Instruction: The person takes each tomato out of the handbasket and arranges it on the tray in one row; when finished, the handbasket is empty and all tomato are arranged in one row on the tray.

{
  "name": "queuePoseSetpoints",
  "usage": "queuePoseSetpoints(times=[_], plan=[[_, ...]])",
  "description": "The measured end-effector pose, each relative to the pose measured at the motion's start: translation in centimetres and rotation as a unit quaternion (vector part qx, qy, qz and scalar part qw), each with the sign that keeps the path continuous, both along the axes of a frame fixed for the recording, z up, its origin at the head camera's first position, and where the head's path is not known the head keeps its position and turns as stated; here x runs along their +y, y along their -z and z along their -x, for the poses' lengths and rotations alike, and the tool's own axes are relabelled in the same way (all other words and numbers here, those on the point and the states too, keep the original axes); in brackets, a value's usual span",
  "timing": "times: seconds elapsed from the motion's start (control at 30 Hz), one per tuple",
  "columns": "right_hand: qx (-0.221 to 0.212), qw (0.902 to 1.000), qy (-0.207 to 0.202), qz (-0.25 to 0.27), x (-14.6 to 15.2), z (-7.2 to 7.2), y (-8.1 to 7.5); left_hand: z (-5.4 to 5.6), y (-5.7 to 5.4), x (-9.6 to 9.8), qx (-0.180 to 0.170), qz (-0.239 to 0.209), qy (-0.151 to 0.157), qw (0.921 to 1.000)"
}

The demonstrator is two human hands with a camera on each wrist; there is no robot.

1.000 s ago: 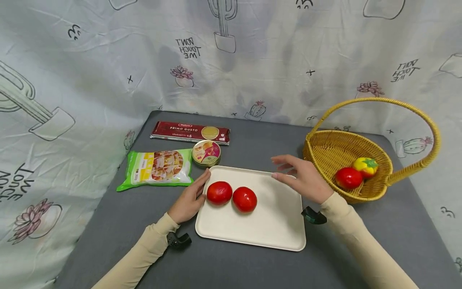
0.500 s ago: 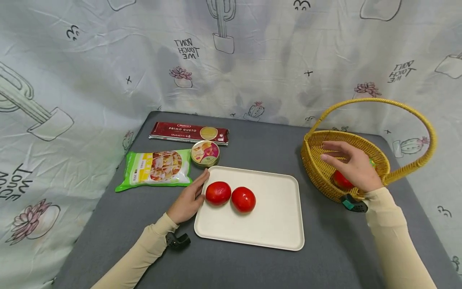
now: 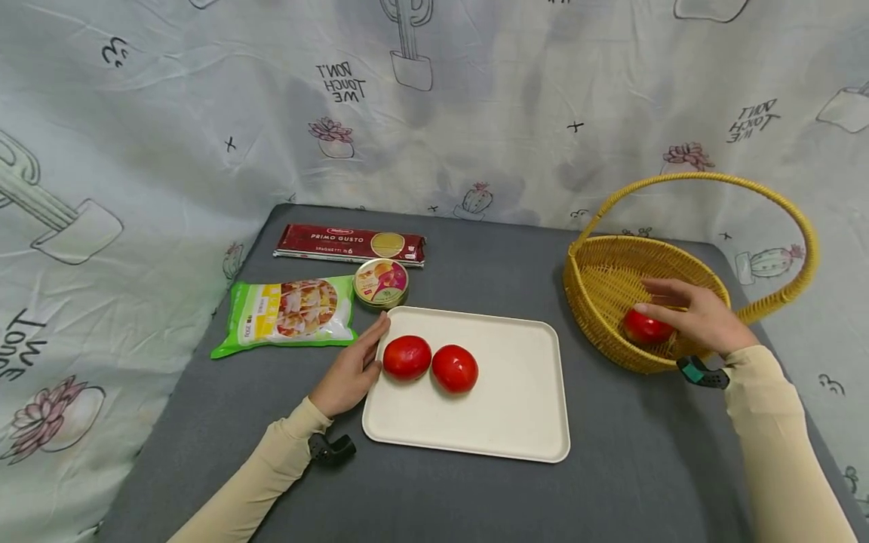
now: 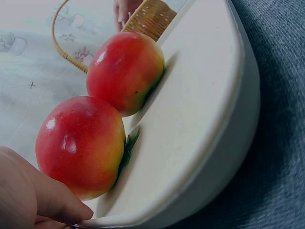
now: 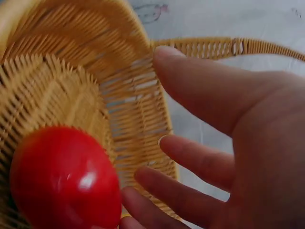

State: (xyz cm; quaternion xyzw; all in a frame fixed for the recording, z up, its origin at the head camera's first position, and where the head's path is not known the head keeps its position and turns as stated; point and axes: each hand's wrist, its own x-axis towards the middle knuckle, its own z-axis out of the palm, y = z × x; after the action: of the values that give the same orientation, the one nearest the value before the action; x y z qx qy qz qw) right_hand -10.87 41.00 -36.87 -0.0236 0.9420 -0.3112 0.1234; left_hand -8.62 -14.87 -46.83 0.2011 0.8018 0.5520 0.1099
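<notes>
My left hand (image 3: 345, 377) rests along the left edge of a cream tray (image 3: 502, 422); the left wrist view has its thumb at the rim. Two glossy red fruits (image 3: 407, 357) (image 3: 455, 369) lie side by side on the tray's left half. From the side they turn yellow near green leaves. My right hand (image 3: 702, 317) is inside the yellow wicker basket (image 3: 600, 279), fingers spread and apart in the right wrist view. Close by its fingertips lies another red fruit (image 5: 66, 179) on the basket's floor. The hand hides the right part of the basket's inside.
A red spaghetti pack (image 3: 349, 244), a round tin (image 3: 381, 283) and a green-edged food bag (image 3: 292, 313) lie behind and left of the tray. The basket's tall handle (image 3: 706, 176) arches above the right hand. A printed cloth (image 3: 502, 113) hangs behind the grey table (image 3: 475, 498).
My right hand has moved right from above the tray into the basket and lowered beside the red fruit. The yellow-and-red fruit there is now hidden. My left hand stays at the tray's edge.
</notes>
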Motion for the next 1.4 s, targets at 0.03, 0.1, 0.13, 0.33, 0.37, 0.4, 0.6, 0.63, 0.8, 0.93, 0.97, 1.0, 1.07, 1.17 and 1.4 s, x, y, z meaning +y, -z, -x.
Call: queuePoseSetpoints(times=[0.03, 0.1, 0.13, 0.33, 0.37, 0.4, 0.6, 0.63, 0.8, 0.93, 0.97, 1.0, 1.07, 1.17, 1.4], plan=[[-0.005, 1.0, 0.003, 0.0, 0.2, 0.1, 0.2, 0.0, 0.0, 0.0, -0.001, 0.002, -0.001, 1.0], [-0.014, 0.9999, 0.009, 0.0, 0.4, 0.1, 0.4, 0.0, -0.1, 0.0, 0.002, 0.003, -0.002, 1.0], [-0.02, 0.9997, 0.012, -0.001, 0.5, 0.1, 0.5, 0.0, -0.1, 0.0, 0.004, 0.003, -0.001, 1.0], [-0.034, 0.9991, 0.007, -0.023, 0.8, 0.4, 1.1, 0.1, 0.1, 0.0, 0.011, 0.002, 0.001, 0.9999], [-0.034, 0.999, 0.002, -0.029, 0.9, 0.4, 1.2, 0.1, 0.1, 0.0, 0.01, 0.003, 0.0, 0.9999], [-0.033, 0.9989, -0.002, -0.034, 0.9, 0.5, 1.3, 0.1, 0.0, 0.1, 0.008, 0.004, 0.0, 1.0], [-0.017, 0.9974, -0.026, -0.065, 0.7, 0.8, 1.8, 0.2, 0.1, 0.1, 0.003, 0.006, 0.0, 1.0], [-0.017, 0.9971, -0.029, -0.069, 0.7, 0.8, 1.9, 0.2, 0.2, 0.1, 0.006, 0.007, 0.0, 1.0], [-0.021, 0.9959, -0.035, -0.081, 0.7, 0.9, 2.2, 0.1, 0.2, 0.0, 0.012, 0.002, 0.003, 0.9999], [-0.026, 0.9949, -0.031, -0.092, 0.7, 0.8, 2.1, 0.1, 0.1, 0.1, 0.005, -0.001, 0.003, 1.0], [-0.026, 0.9948, -0.031, -0.094, 0.7, 0.9, 2.1, 0.1, 0.0, 0.1, 0.002, 0.0, 0.003, 1.0], [-0.027, 0.9947, -0.031, -0.094, 0.6, 0.9, 2.0, 0.1, 0.0, 0.1, 0.003, 0.001, 0.003, 1.0], [-0.027, 0.9946, -0.03, -0.096, 0.6, 1.0, 2.0, 0.1, 0.0, 0.1, -0.001, 0.003, 0.002, 1.0], [-0.028, 0.9946, -0.027, -0.096, 0.6, 1.0, 1.9, 0.2, 0.1, 0.1, -0.001, 0.005, 0.001, 1.0], [-0.026, 0.994, -0.02, -0.104, 0.6, 1.0, 1.1, 0.2, 0.0, 0.1, -0.006, 0.008, 0.001, 1.0]])
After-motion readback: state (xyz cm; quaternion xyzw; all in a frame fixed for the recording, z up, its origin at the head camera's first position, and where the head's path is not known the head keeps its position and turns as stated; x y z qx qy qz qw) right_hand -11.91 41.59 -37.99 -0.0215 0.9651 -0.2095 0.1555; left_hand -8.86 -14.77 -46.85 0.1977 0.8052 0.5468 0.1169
